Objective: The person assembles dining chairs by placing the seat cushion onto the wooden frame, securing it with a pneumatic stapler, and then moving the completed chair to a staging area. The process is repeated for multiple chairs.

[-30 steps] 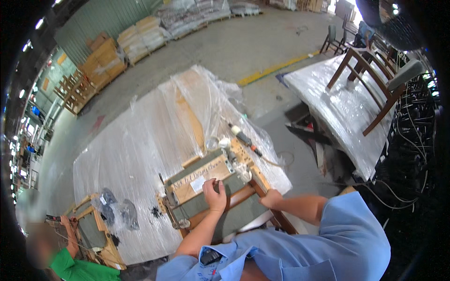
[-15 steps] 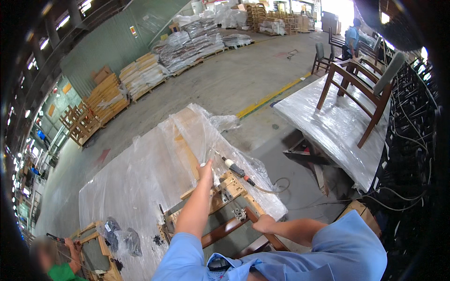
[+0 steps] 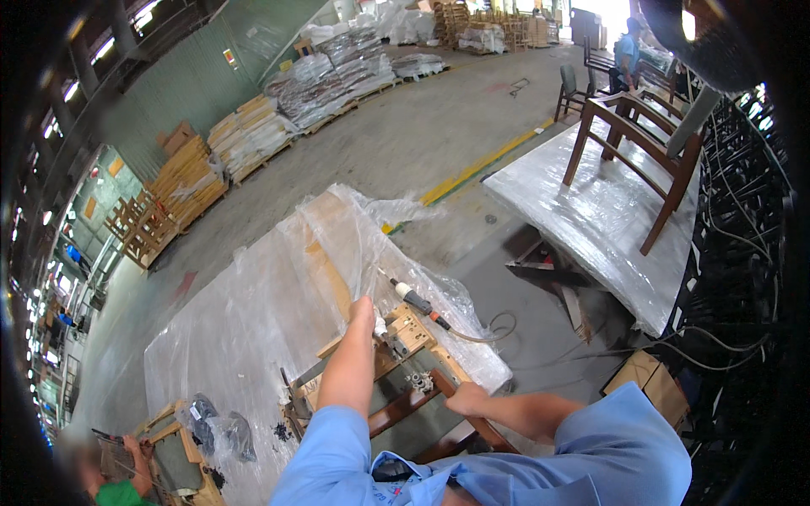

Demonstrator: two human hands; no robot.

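Observation:
My right hand [image 3: 468, 400] is closed round a dark brown wooden chair frame [image 3: 445, 384] lying on the plastic-covered table [image 3: 228, 312]. My left arm reaches forward over the frame and a light wooden jig [image 3: 412, 333]. My left hand [image 3: 363, 311] is closed beside a white, bottle-like item [image 3: 380, 324]; its fingers are mostly hidden, so what it grips is unclear. Just right of it lies a power screwdriver [image 3: 415, 298] with a cable. A metal clamp-like fitting [image 3: 420, 382] sits at the frame's joint, near my right hand.
A co-worker in a green shirt [image 3: 125, 492] works at the lower left beside another wooden frame [image 3: 160, 417]. At right, a brown chair [image 3: 629, 139] stands on a second wrapped table [image 3: 540, 181]. A cardboard box [image 3: 645, 379] and cables lie on the right. Wrapped stacks [image 3: 325, 84] line the back.
My left hand has drawn back slightly toward me, and its fingertips are less visible. My right hand keeps its hold on the chair frame. The whole view has shifted a little.

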